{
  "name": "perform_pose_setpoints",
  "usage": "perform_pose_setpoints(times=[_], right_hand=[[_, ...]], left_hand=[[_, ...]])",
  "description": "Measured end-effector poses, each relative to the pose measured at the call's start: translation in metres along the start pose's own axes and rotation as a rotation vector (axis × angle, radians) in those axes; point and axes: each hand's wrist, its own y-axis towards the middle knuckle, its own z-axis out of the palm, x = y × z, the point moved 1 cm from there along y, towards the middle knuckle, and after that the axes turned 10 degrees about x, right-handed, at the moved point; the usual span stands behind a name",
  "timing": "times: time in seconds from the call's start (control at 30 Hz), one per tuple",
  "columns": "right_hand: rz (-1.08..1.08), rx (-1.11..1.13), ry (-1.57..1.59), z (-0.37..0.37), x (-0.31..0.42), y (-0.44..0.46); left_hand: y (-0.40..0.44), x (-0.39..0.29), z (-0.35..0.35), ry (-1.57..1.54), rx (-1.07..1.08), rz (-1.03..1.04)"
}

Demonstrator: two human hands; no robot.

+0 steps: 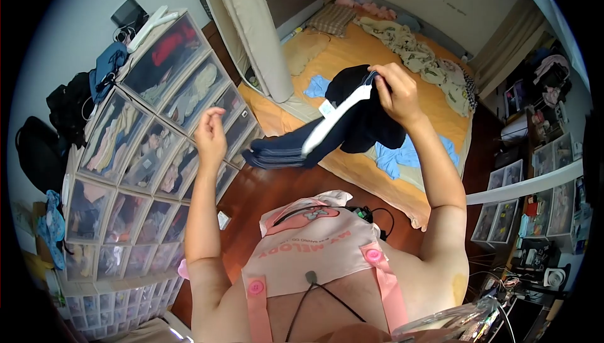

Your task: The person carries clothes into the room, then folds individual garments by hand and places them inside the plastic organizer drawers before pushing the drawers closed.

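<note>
While the wide bed [345, 53] takes up the far end of the room, a stack of clear-fronted drawers [115, 184] full of clothes climbs along the person's left side. Between them, lifted near the bed's edge, hangs a navy garment [328, 134]; whether the black cloth [385, 130] behind is part of it or lies on the bed, I can't quite tell. Light-blue cloth [402, 159] lies rumpled on the sheet, untouched. The right hand [397, 94] pinches the garment's upper end, beside a white strip [336, 121] running along it. Near the drawers, the left hand [211, 134] holds nothing, its fingers loosely curled. I'd judge the handling only partway along: the garment is up, but neither folded nor set down. Smallest is a pale tag [326, 109].
</note>
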Motion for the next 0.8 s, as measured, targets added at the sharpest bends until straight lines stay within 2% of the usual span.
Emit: perform_pose_setpoints(times=[0.03,0.07,0.1,0.13,0.17,0.23,0.37,0.47,0.6,0.63,0.7,0.77,0.8], right_hand=[[0.045,0.031,0.065,0.0,0.002,-0.001],[0.014,0.001,0.118,0.008,0.002,-0.003],[0.049,0.036,0.156,0.01,0.009,-0.003],[0.038,0.093,0.142,0.008,0.019,0.001],[0.027,0.149,0.128,0.003,0.029,0.006],[-0.019,0.18,0.042,0.0,0.042,0.014],[-0.112,0.155,-0.073,-0.009,0.056,0.032],[-0.145,0.184,-0.161,-0.017,0.06,0.043],[-0.181,0.188,-0.216,-0.019,0.068,0.051],[-0.186,0.197,-0.226,-0.02,0.069,0.05],[-0.196,0.192,-0.237,-0.023,0.069,0.048],[-0.209,0.161,-0.22,-0.028,0.069,0.047],[-0.214,0.178,-0.213,-0.031,0.067,0.047]], left_hand=[[-0.006,-0.014,0.006,0.094,0.029,0.01],[-0.015,-0.03,0.023,0.043,0.121,0.1],[-0.026,-0.029,0.039,0.063,0.279,0.092],[-0.034,-0.033,0.061,0.084,0.343,0.21],[-0.042,-0.046,0.076,0.259,0.416,0.282],[-0.057,-0.064,0.113,0.288,0.403,0.349],[-0.076,-0.069,0.17,0.292,0.668,0.139],[-0.084,-0.086,0.191,0.199,0.748,0.068],[-0.093,-0.09,0.215,0.219,0.56,0.102],[-0.092,-0.094,0.216,0.245,0.373,0.199],[-0.084,-0.082,0.215,0.234,0.359,0.156],[-0.075,-0.073,0.2,0.255,0.317,0.281],[-0.075,-0.059,0.195,0.229,0.406,0.298]])
